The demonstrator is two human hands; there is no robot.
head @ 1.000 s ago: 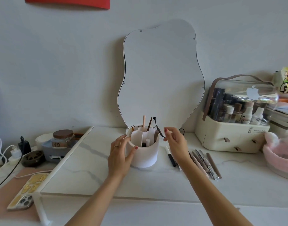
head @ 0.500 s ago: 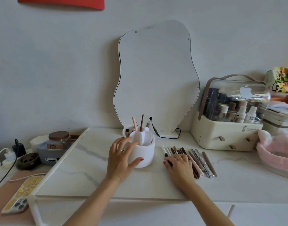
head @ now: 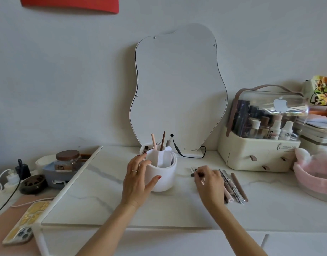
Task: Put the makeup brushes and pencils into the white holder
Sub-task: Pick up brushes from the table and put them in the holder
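Observation:
The white holder [head: 165,177] stands mid-table with a pink pencil [head: 153,141] and a brown pencil [head: 163,140] upright in its compartments. My left hand [head: 137,179] cups the holder's left side, thumb across its front. To the right a row of brushes and pencils [head: 234,187] lies flat on the marble top. My right hand [head: 210,183] rests over the row's left part, fingertips pinched on a thin pencil [head: 200,174] that still lies among the others. Much of the row is hidden under that hand.
A wavy mirror [head: 177,89] leans on the wall behind the holder, its black cable [head: 188,156] trailing at the base. A cream cosmetics case [head: 258,154] and pink headband [head: 314,172] sit right. A jar [head: 67,160], plugs and a phone [head: 24,226] lie left.
My right hand came down from the holder's rim to the row of pencils and closed its fingers on one. My left hand stays against the holder.

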